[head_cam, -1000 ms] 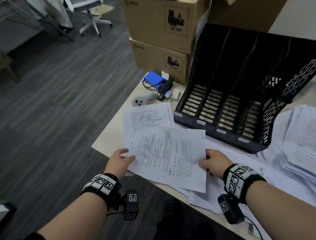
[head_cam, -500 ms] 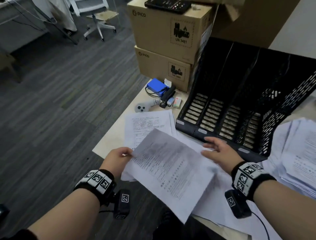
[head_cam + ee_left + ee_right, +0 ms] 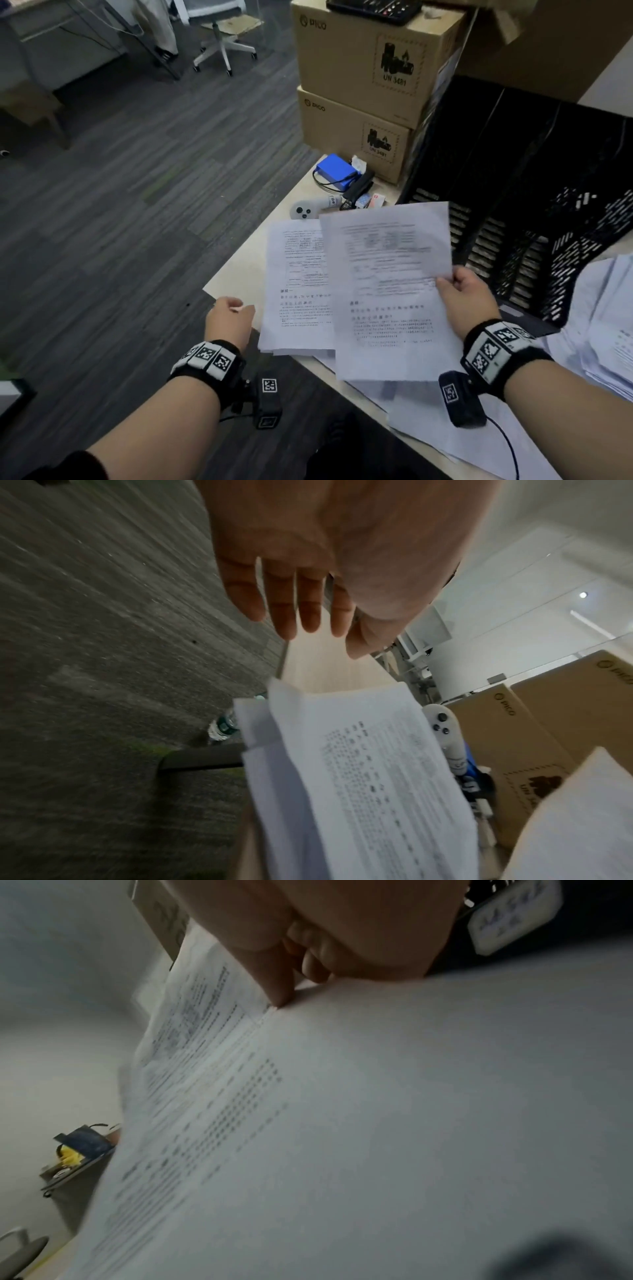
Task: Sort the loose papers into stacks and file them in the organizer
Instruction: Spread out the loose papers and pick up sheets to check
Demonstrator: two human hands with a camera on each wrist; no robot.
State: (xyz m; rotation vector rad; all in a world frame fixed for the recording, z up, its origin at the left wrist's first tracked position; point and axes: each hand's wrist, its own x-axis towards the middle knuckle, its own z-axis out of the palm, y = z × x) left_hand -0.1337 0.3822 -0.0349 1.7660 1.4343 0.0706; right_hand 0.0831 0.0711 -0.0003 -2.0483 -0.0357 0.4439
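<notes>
My right hand (image 3: 459,291) pinches the right edge of a printed sheet (image 3: 387,284) and holds it up off the table; its thumb (image 3: 274,982) lies on the paper's top face. A small stack of printed papers (image 3: 294,281) lies on the table's left part, also seen in the left wrist view (image 3: 359,777). My left hand (image 3: 229,318) hovers at the table's front edge, left of that stack, fingers (image 3: 291,607) straight and holding nothing. The black mesh organizer (image 3: 534,205) stands behind the raised sheet. More loose papers (image 3: 603,318) lie at the right.
Two stacked cardboard boxes (image 3: 370,85) stand at the back left of the table (image 3: 239,270). In front of them lie a blue pack (image 3: 335,169), a white controller (image 3: 305,209) and a black stapler (image 3: 358,188). Beyond the table's left edge is carpet floor and an office chair (image 3: 222,41).
The left hand let go of the sheet and drew back to the table edge. The right hand took the sheet by its right edge and lifted it toward the organizer.
</notes>
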